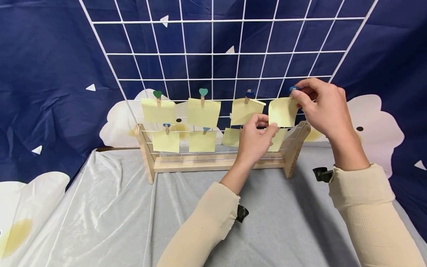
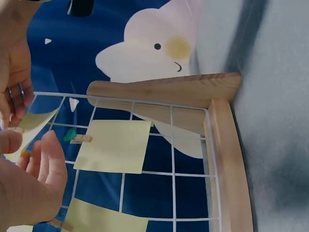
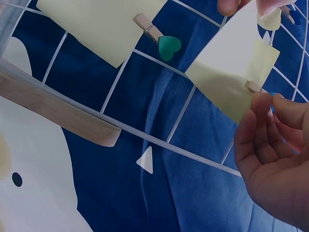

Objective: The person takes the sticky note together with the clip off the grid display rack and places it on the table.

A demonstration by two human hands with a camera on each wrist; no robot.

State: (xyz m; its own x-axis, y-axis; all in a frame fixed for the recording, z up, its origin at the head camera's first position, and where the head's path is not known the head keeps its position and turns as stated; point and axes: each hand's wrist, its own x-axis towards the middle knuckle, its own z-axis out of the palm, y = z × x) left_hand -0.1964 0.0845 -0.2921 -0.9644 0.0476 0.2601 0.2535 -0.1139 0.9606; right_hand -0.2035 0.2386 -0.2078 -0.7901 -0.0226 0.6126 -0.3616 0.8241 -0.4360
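Observation:
At the right end of the upper row on a white wire grid [image 1: 212, 53], a yellow sticky note [image 1: 281, 113] is between both hands. My left hand [image 1: 255, 137] pinches its lower left corner between thumb and fingers. My right hand [image 1: 325, 104] grips a small wooden clothespin [image 3: 253, 86] with a blue heart at the note's upper right edge. In the right wrist view the clothespin's tip overlaps the note, and the paper bends. Just left hangs another note [image 1: 245, 111], held by a clothespin with a dark blue heart [image 1: 250, 95].
More notes hang to the left, such as one under a teal heart clothespin [image 1: 203, 92], with a lower row [image 1: 202, 141] beneath, partly behind my left hand. A wooden stand [image 1: 217, 165] carries the grid on grey cloth [image 1: 110, 215]. Behind is a blue patterned curtain [image 1: 50, 66].

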